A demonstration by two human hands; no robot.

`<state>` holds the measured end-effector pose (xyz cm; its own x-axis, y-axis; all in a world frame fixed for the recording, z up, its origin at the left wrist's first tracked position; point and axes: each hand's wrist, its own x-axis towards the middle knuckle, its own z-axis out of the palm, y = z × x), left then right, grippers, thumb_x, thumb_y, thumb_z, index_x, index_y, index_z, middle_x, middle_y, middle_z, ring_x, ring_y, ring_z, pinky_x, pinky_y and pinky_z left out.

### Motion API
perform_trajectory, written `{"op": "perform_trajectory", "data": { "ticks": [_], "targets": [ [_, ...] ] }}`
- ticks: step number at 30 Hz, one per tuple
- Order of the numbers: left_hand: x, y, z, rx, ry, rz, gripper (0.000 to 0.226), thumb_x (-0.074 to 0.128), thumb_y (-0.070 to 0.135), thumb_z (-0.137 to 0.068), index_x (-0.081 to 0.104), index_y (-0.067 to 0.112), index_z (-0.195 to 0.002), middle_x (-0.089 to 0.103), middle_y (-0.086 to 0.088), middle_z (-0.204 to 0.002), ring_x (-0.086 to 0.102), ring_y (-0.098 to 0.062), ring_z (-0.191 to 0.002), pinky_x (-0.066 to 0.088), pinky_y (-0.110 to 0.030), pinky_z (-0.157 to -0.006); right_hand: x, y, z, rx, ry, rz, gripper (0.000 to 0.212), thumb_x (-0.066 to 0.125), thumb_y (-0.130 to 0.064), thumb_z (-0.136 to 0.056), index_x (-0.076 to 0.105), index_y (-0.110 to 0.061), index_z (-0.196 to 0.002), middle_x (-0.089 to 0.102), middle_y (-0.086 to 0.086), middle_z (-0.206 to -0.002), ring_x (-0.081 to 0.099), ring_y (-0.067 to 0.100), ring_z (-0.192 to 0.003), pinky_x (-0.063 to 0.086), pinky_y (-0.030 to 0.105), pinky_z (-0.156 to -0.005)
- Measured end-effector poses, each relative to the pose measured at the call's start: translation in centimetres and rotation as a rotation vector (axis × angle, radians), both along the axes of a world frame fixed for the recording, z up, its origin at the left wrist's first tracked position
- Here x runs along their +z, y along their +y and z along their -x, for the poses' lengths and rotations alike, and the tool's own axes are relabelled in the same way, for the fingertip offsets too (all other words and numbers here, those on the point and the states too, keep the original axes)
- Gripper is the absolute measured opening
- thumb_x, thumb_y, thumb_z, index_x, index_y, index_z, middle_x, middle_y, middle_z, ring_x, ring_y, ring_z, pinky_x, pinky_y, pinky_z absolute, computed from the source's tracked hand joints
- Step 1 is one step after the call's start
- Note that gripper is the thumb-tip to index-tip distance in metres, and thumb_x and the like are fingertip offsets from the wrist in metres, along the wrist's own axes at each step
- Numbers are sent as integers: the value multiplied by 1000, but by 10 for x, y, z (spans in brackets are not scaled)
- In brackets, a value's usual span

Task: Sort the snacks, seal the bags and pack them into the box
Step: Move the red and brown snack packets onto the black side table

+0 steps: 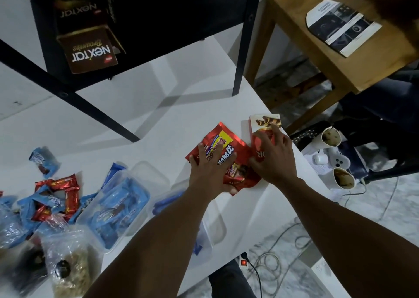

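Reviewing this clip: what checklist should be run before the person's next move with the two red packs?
1. Left hand flat on red foil snack pouch: ok.
2. Right hand on red-and-white wafer-roll carton: ok.
3. Carton fully on white table: ok, near its edge.
4. Pouch sealed: cannot tell.
5. Clear plastic tub lid off: cannot tell.

White table (snack packets atop)

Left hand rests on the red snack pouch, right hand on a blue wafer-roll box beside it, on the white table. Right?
The head view shows a red wafer-roll box, not blue, under the right hand. The left hand on the red snack pouch and white table are correct.
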<state>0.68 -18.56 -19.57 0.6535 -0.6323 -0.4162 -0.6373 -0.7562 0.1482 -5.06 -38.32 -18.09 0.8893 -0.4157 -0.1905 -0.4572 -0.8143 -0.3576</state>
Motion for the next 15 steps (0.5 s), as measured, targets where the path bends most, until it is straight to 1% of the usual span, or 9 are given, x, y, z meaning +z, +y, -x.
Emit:
{"op": "perform_trajectory", "data": {
  "ticks": [2, 4, 6, 10, 12, 15],
  "targets": [
    [-1, 0, 0, 7, -38, 13, 94, 63, 73, -76, 19, 46, -154, 12, -5, -168, 7, -55, -147, 26, -76, -107, 3, -2, 0, -3, -5, 8, 72, 60, -57, -69, 43, -35, -135, 25, 9, -158, 27, 46, -138, 42, 60, -102],
    [-4, 2, 4, -6, -107, 44, 76, 68, 56, -83, 34, 45, -150, 29, -8, -163, 22, -58, -143, 37, -75, -100, 5, -4, 1, -3, -2, 12, 72, 62, -57, -70, 43, -35, -137, 26, 9, -159, 27, 46, -138, 41, 59, -102],
    [-7, 6, 7, -41, -150, 46, 74, 74, 48, -81, 41, 43, -147, 40, -11, -157, 34, -60, -136, 43, -75, -92, 7, -5, 1, -5, 3, 15, 74, 60, -59, -70, 43, -35, -137, 26, 9, -159, 27, 47, -138, 41, 60, -103],
    [-5, 10, 5, -52, -141, 37, 78, 74, 53, -79, 39, 44, -148, 42, -12, -156, 38, -59, -134, 47, -73, -87, 13, -7, -1, -11, 14, -1, 74, 62, -61, -72, 41, -36, -139, 24, 8, -160, 25, 48, -140, 39, 62, -104],
    [-2, 10, 4, -36, -98, 41, 74, 69, 56, -82, 36, 46, -149, 37, -10, -159, 33, -57, -138, 46, -72, -91, 17, -7, -2, -9, 10, 0, 74, 64, -60, -73, 40, -37, -140, 24, 8, -160, 25, 48, -140, 39, 63, -105],
    [5, 12, 3, -12, -42, 77, 68, 66, 55, -84, 40, 46, -146, 37, -8, -159, 31, -53, -140, 47, -67, -93, 26, -5, -5, 6, -10, 12, 75, 65, -58, -72, 40, -35, -140, 25, 9, -160, 26, 47, -139, 40, 63, -104]
  ]
}}
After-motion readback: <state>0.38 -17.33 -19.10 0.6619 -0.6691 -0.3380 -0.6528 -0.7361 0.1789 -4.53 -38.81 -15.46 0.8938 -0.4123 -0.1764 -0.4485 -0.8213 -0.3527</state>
